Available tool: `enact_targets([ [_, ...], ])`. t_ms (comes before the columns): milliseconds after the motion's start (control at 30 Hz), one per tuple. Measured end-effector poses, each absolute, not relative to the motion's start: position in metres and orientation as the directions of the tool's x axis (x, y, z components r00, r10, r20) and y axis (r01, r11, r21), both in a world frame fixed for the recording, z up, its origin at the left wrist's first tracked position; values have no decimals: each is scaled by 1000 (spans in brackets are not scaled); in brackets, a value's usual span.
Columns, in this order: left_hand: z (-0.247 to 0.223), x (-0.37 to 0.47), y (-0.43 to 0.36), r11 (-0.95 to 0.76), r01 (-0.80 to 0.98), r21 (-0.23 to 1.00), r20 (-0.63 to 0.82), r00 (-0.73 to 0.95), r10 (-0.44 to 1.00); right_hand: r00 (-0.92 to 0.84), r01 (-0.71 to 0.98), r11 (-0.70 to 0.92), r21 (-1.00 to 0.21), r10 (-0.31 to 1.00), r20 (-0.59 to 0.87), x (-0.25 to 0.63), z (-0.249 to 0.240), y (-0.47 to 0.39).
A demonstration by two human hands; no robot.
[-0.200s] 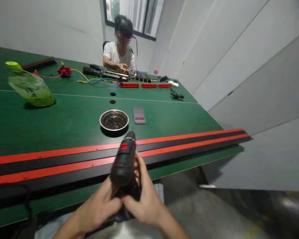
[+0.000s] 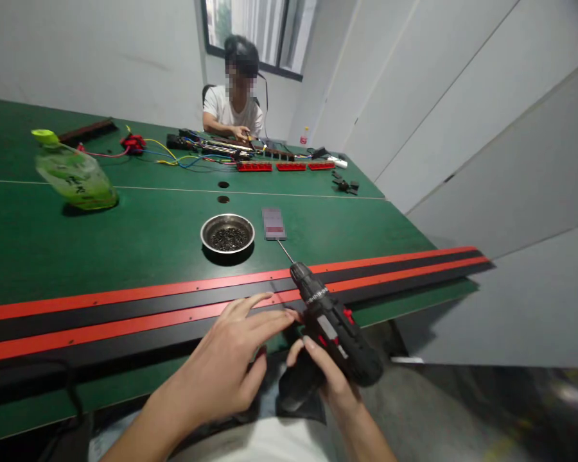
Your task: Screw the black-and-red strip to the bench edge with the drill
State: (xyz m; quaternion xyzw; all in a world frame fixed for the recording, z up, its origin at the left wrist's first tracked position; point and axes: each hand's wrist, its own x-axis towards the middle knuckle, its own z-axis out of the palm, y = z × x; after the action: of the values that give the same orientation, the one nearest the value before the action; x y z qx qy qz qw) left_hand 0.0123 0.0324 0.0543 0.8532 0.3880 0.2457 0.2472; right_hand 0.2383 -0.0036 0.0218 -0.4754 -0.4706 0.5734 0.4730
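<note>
My right hand (image 2: pixel 330 375) is wrapped round the handle of a black and red power drill (image 2: pixel 334 321), whose long thin bit points up and left. Over the nearer black and red strip (image 2: pixel 139 325), my left hand (image 2: pixel 236 346) has its fingers spread and reaching toward the drill. Whether its fingertips touch the drill is hard to tell. A second black and red strip (image 2: pixel 144 293) lies just behind. Beyond the strips sits a round metal bowl (image 2: pixel 227 236) of small dark screws, with a flat grey pad (image 2: pixel 273 223) to its right.
A green pouch bottle (image 2: pixel 77 176) stands at the left on the green table (image 2: pixel 164 224). At the far side a seated person (image 2: pixel 234 106) handles wired parts. Red strips (image 2: pixel 291 167) and small black pieces (image 2: pixel 345 185) lie there.
The drill has swung to the right and turned, its bit now pointing up-left. My left hand has come off the drill and opened, while my right hand has moved right with it.
</note>
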Motion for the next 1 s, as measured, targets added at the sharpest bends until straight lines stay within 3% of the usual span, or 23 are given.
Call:
enact_targets([
  [67, 46, 16, 54, -552, 674, 491, 264, 489, 831, -46, -149, -172, -974, 985, -167, 256, 22, -14],
  [133, 29, 20, 77, -497, 788, 364, 212, 450, 868, 16, -218, -202, -955, 977, -211, 271, 23, -26],
  [233, 5, 23, 103, -523, 819, 236, 96, 516, 851, 123, -256, -186, -949, 967, -222, 286, 26, -41],
  [533, 10, 2, 111, -583, 790, 190, 20, 591, 807, 304, -238, -133, -962, 930, -204, 291, 31, -57],
  [1000, 12, -152, 76, -456, 871, 185, -94, 477, 874, 120, -202, -298, -933, 938, -326, 287, 45, -65],
])
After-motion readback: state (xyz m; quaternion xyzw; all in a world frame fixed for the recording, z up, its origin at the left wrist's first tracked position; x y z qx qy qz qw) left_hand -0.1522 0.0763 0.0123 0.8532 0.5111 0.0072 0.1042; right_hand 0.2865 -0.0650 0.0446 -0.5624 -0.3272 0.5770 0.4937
